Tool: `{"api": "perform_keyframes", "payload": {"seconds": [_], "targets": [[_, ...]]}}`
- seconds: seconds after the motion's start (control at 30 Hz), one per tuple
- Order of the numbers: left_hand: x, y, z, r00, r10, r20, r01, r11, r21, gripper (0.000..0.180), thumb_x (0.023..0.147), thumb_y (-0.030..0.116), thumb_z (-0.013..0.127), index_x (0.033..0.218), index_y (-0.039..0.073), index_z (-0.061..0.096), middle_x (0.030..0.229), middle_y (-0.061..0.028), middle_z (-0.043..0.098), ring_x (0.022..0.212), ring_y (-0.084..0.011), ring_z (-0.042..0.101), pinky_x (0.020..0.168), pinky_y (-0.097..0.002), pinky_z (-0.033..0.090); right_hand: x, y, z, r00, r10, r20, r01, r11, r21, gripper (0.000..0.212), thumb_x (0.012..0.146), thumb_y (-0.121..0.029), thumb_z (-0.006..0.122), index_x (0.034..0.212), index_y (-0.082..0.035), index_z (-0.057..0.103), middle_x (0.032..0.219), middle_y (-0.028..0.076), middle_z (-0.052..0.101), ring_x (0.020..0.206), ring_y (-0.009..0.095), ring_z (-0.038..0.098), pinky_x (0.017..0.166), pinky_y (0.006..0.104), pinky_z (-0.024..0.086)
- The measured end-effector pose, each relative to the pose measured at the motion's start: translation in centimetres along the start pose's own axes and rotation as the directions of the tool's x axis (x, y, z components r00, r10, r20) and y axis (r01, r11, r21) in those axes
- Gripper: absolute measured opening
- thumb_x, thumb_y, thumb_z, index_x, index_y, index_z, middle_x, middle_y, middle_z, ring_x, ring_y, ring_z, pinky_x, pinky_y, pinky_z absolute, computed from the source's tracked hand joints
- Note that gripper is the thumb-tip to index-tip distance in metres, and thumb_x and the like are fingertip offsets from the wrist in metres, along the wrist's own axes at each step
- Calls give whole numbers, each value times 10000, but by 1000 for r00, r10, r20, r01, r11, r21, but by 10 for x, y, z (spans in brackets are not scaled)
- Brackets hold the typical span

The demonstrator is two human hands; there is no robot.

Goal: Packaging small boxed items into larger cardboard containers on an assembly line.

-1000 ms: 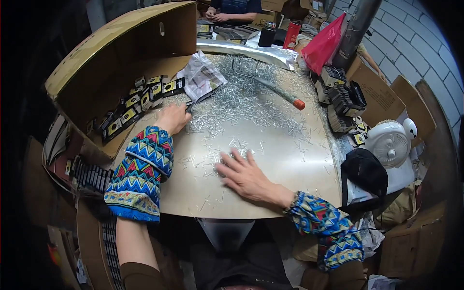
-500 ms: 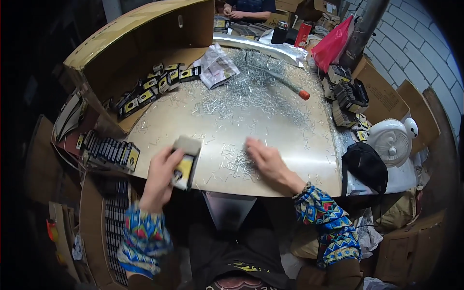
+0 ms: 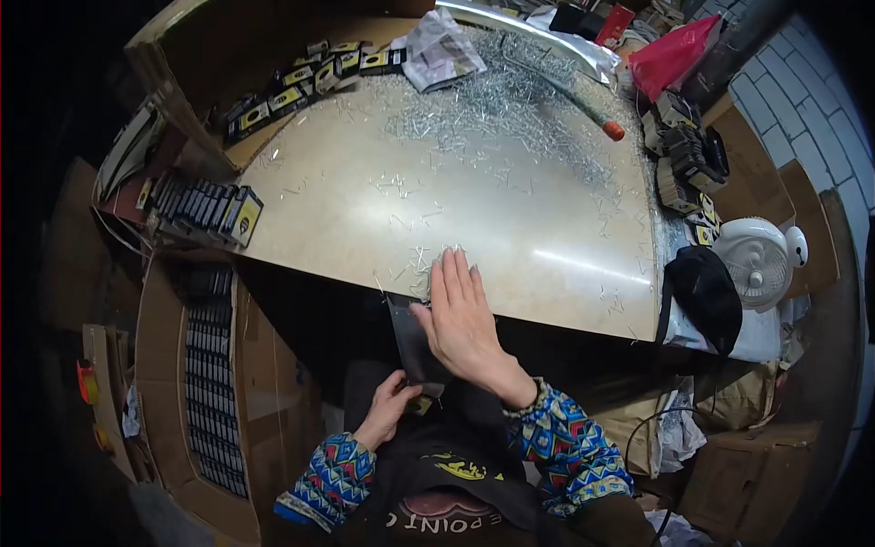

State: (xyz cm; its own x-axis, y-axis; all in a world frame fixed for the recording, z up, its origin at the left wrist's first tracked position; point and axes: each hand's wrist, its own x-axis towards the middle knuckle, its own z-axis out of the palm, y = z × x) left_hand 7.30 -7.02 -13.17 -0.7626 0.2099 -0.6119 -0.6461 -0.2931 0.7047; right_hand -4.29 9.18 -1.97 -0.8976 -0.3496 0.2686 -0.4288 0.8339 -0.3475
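My right hand [image 3: 463,319] lies flat, fingers stretched out and pointing away from me, at the table's near edge. Its fingertips reach a small cluster of thin shiny metal nails [image 3: 417,266]. Just below that edge, a dark sloping metal chute [image 3: 415,342] runs down toward my lap, partly covered by the hand. At the chute's lower end my left hand [image 3: 387,407] has its fingers closed on a small black and yellow box [image 3: 420,405]. Most of that box is hidden under the chute.
A large heap of nails [image 3: 510,100] spreads over the far table, with a red-tipped rod [image 3: 612,130] on it. Small boxes stand in a row [image 3: 205,210] at left; more fill a carton [image 3: 211,383] below. A white fan [image 3: 752,260] and black cloth bag [image 3: 702,296] sit right.
My left hand has brought the small box from the tabletop down to the chute's lower end. My right hand has moved nearer, and the nail pile by it has shrunk to a cluster at the edge.
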Motion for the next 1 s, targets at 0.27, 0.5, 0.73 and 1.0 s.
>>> {"api": "perform_keyframes", "payload": {"seconds": [0.27, 0.5, 0.73, 1.0], "targets": [[-16, 15, 17, 996, -76, 51, 87, 956, -279, 221, 913, 54, 574, 1132, 53, 549, 1009, -24, 637, 879, -94, 625, 715, -236, 521, -40, 3, -64, 987, 151, -57, -114, 899, 422, 354, 920, -27, 602, 1273, -7, 588, 1356, 218, 552, 1213, 348, 578, 1030, 377, 443], [-18, 8, 24, 994, 96, 53, -105, 977, 188, 446, 858, 42, 644, 1250, 38, 430, 1103, -64, 609, 1025, -113, 582, 852, -270, 490, -53, 123, -76, 643, 765, -47, -750, 615, -243, 614, 1037, -454, 357, 1448, 2, 374, 1495, 310, 316, 1400, 481, 270, 1158, 544, 186], [-21, 17, 37, 970, 244, -16, -183, 771, 610, 624, 803, 246, 772, 1201, -32, 381, 1099, -216, 626, 1026, -334, 648, 857, -389, 511, 13, 38, -15, 923, 109, -369, -85, 993, 83, 265, 933, -102, 591, 1170, 15, 587, 1174, 250, 574, 1100, 408, 549, 941, 465, 450], [-16, 6, 29, 967, 254, -7, -201, 782, 590, 602, 795, 243, 771, 1175, -26, 389, 1058, -261, 616, 992, -403, 639, 807, -430, 518, -93, -15, -1, 902, 46, 430, -180, 944, 277, 187, 897, -95, 612, 1074, -39, 631, 1000, 167, 662, 749, 368, 665, 579, 425, 541]]}}
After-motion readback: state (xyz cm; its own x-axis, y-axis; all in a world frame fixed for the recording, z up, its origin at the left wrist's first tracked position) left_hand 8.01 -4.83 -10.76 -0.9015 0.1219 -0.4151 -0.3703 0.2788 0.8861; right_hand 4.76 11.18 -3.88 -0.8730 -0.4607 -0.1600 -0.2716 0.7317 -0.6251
